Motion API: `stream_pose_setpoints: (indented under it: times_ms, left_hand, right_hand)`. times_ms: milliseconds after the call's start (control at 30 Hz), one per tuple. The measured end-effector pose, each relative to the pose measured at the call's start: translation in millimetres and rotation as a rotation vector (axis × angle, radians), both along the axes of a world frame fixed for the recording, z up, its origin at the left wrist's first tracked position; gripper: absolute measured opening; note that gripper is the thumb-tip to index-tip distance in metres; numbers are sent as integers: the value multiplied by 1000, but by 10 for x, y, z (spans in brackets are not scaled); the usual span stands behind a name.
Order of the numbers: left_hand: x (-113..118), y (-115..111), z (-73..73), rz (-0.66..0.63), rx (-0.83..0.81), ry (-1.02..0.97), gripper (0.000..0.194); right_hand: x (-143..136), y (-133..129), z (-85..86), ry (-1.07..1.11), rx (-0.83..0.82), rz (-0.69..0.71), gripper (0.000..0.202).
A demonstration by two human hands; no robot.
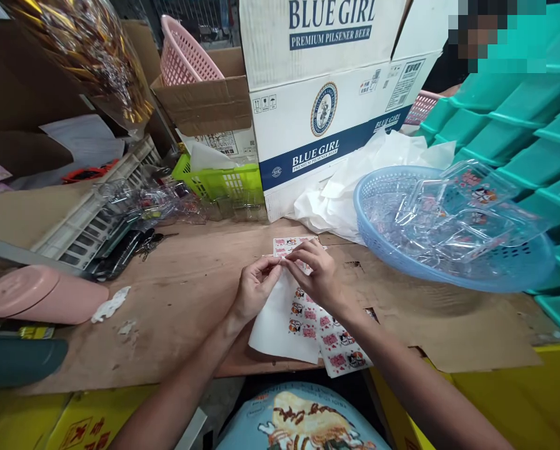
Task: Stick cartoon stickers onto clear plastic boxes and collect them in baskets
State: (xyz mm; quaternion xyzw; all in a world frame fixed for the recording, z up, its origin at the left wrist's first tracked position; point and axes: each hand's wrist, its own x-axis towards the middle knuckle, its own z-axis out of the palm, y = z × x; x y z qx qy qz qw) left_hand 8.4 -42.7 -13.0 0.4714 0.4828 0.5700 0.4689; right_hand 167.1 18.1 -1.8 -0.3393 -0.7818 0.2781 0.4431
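My left hand [257,282] and my right hand [318,270] meet above the middle of the table, fingertips pinched together. Whatever sits between the fingertips is too small and too covered to make out. Beneath the hands lies a sticker sheet [297,309] printed with small cartoon figures and pink lettering; its left part is blank white backing. A second printed sheet [337,359] lies partly under it, by my right forearm. To the right, a blue oval basket [453,275] holds several clear plastic boxes [430,206], some bearing similar stickers.
A white beer carton [299,119] stands at the back beside a lime-green basket [224,181]. Stacked teal trays [509,137] line the right side. White crumpled sheets [327,194] lie behind the blue basket. At left are a pink container [45,294] and keys [149,244].
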Motion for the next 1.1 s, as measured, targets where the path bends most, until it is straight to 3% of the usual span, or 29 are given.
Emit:
stream_pose_setpoints:
  times_ms: [133, 267, 367, 467, 533, 600, 667, 733, 833, 900, 967, 1033, 1100]
  left_hand:
    - [49, 7, -6, -7, -10, -30, 24]
    - [-21, 31, -111, -5, -38, 9, 26]
    - [-165, 71, -181, 125, -18, 268, 23]
    - [-225, 102, -115, 270, 35, 384, 26]
    - [-164, 112, 7, 140, -27, 237, 34]
    - [-51, 132, 144, -118, -170, -88, 50]
    - [54, 172, 247, -233, -261, -437, 42]
    - [121, 220, 292, -136, -237, -633, 22]
    - [205, 250, 265, 56, -124, -686, 14]
    - [290, 219, 214, 125, -38, -636, 17]
    - [361, 161, 153, 140, 61, -464, 20]
    - [325, 112, 93, 123, 168, -146, 25]
    - [83, 107, 59, 183, 274, 237, 39]
  right_hand:
    - [-95, -45, -58, 153, -191, -63, 23]
    - [-87, 82, -98, 246, -302, -88, 29]
    - [-10, 210, -87, 328, -315, -153, 33]
    - [47, 273, -36, 369, -265, -197, 31]
    - [54, 269, 5, 371, -218, -188, 27]
    - [59, 243, 36, 350, -132, -150, 21]
    - [88, 207, 46, 316, -45, -82, 18]
    - [137, 159, 29, 303, -70, -2, 20]
    - [164, 42, -44, 475, -368, 21, 21]
    - [106, -60, -99, 601, -576, 3, 25]
    - [25, -153, -121, 639, -673, -17, 26]
    - [-3, -204, -88, 606, -618, -83, 23]
    - [67, -195, -13, 547, -461, -198, 20]
